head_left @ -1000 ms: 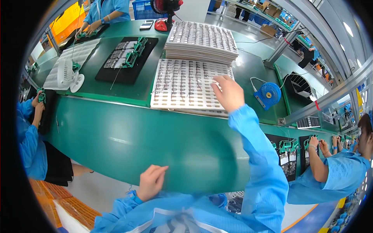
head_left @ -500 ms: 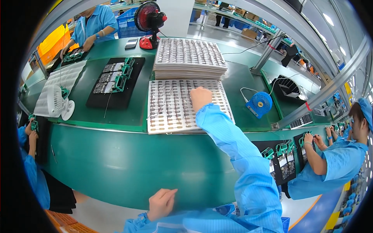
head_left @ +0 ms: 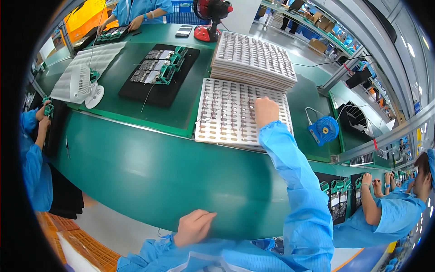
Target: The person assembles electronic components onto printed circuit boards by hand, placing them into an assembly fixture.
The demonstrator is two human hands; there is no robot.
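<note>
Nearest is L hand point(head_left: 195, 226), over near edge of green bench point(head_left: 149, 167); its fingers are curled together, tips toward the right. Farther on, R hand point(head_left: 267, 111) is over the right half of white tray point(head_left: 201, 131), back of hand up, fingers bent down; tips are hidden, so I cannot tell if they are apart or clamped on a part.

The tray lies flat at front of the raised green surface. As seen, its long axis goes L–R, approx. along the bench edge, w/ its left side pointing away and slightly to the right. Small parts point(head_left: 231, 106) w/ dark wires stand in rows going away from the person; slots near the front-left corner are longer L–R.

Blue fan point(head_left: 325, 129) is to the right of the tray. Just behind it: tray stack point(head_left: 249, 78). Farthest, black-and-red fan point(head_left: 206, 31).
</note>
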